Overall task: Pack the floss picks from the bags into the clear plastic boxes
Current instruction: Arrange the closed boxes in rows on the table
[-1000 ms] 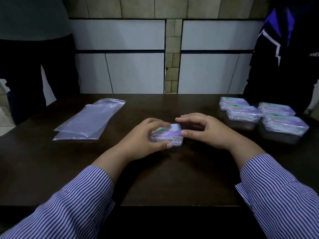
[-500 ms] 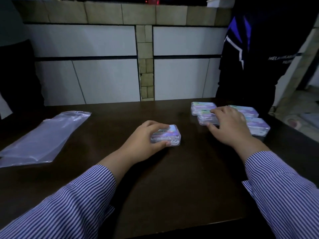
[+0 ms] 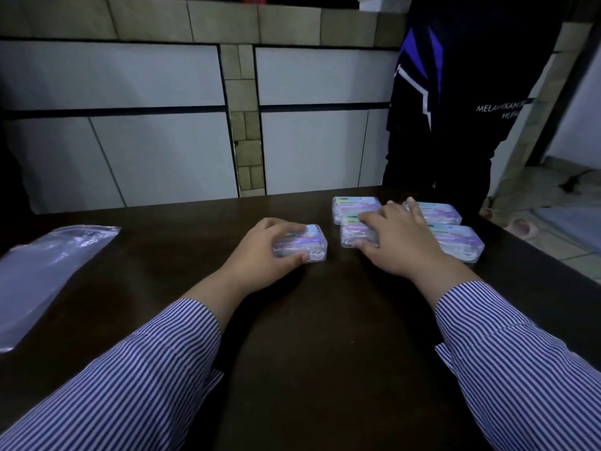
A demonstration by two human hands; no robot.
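left hand (image 3: 260, 255): grips closed clear box (image 3: 300, 244) on table (image 3: 309, 336)
right hand (image 3: 398, 237): fingers spread flat over four boxes (image 3: 461, 244)
box labels: unreadable
dark jacket (image 3: 455, 92): "melan…", rest cut off

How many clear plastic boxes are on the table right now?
5: one gripped by the left hand at centre, four clustered right: far-left, near-left, far-right, near-right, partly under the right hand.

A small clear plastic box packed with white floss picks (image 3: 300, 244) lies flat and shut mid-table. Four matching filled boxes (image 3: 354, 205) cluster close together to its right. Flat, empty-looking clear plastic bags (image 3: 48, 271) lie far left.
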